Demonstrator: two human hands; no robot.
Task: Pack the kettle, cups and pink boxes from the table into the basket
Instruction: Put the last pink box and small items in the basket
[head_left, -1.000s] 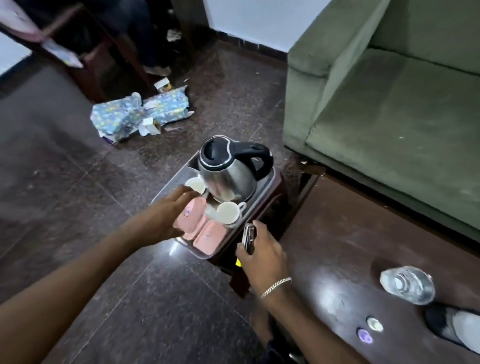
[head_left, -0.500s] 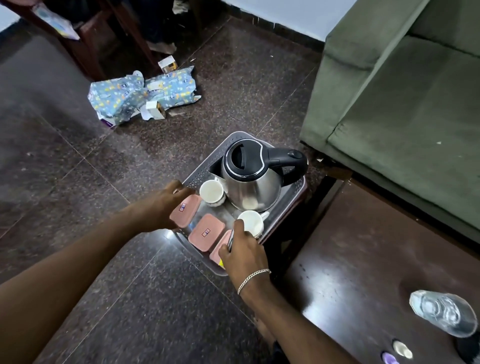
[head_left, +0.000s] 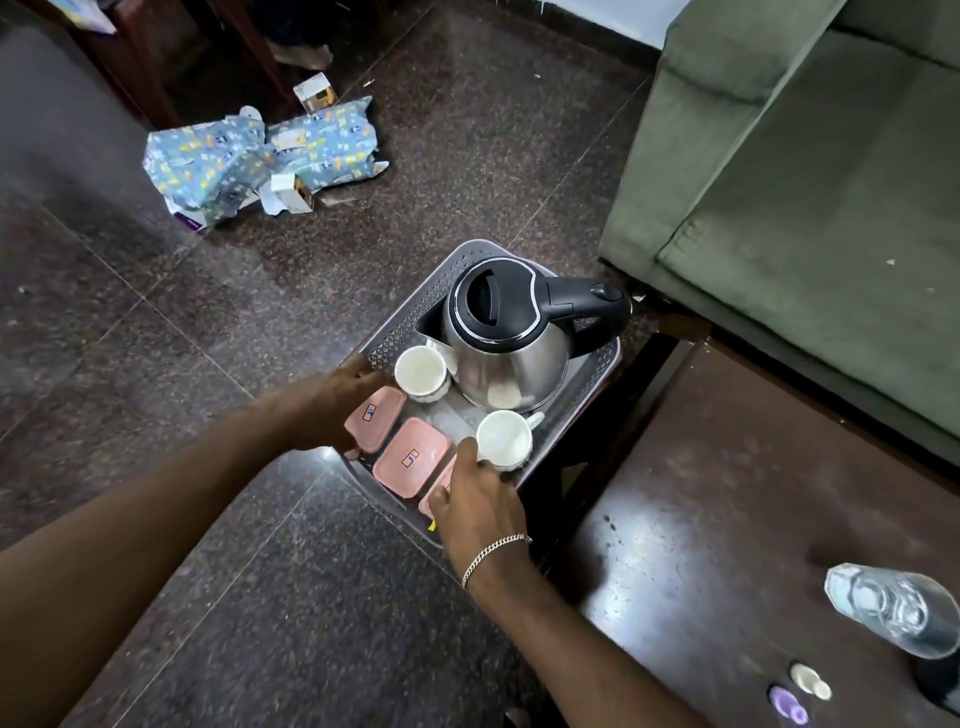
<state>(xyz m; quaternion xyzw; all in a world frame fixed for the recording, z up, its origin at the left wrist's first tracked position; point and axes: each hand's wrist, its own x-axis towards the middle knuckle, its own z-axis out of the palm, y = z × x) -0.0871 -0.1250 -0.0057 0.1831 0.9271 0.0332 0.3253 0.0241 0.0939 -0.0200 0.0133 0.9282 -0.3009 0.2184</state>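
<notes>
the grey perforated plastic basket (head_left: 400, 322) holds the steel kettle with black lid and handle (head_left: 511, 332), two white cups (head_left: 422, 371) and three pink lidded boxes (head_left: 410, 457). left hand (head_left: 332, 410) fingers curl over the basket's left rim; right hand (head_left: 480, 506) fingers wrap the near rim beside the nearer cup (head_left: 505, 439).

Nothing can be read: two pink boxes (head_left: 375, 418) (head_left: 411, 457) each carry a small label on the lid, its marks too small to make out.
</notes>
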